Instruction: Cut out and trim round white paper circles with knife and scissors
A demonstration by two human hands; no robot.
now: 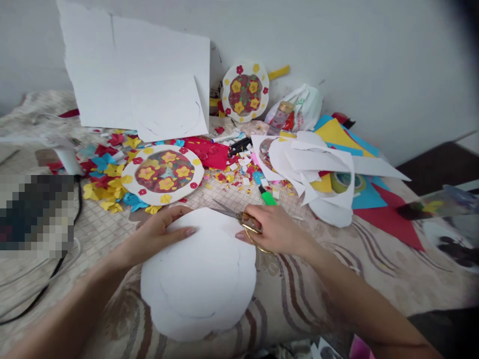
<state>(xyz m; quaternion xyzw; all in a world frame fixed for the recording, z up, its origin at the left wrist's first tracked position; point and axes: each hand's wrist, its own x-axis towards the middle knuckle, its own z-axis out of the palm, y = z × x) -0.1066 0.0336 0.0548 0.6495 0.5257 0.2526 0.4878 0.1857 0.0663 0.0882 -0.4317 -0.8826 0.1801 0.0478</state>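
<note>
My left hand (163, 230) pinches the upper left edge of a white paper piece (200, 279) with a wavy, rounded outline and faint pencil curves. In my right hand (272, 227) is a pair of scissors (245, 219) with gold handles, its blades pointing left over the paper's top edge. Whether the blades are touching the paper I cannot tell. Just beyond lies a white scalloped frame (126, 175) with yellow and pink flowers in its middle. A green marker (268, 196) rests past my right hand.
Folded paper flowers (108, 169) are heaped on the left. A large white sheet (138, 75) leans on the wall, near a similar flowered disc (245, 92). White offcuts (325, 162), tape (348, 183) and coloured paper (392, 212) lie right. A black cable (79, 199) runs along the left.
</note>
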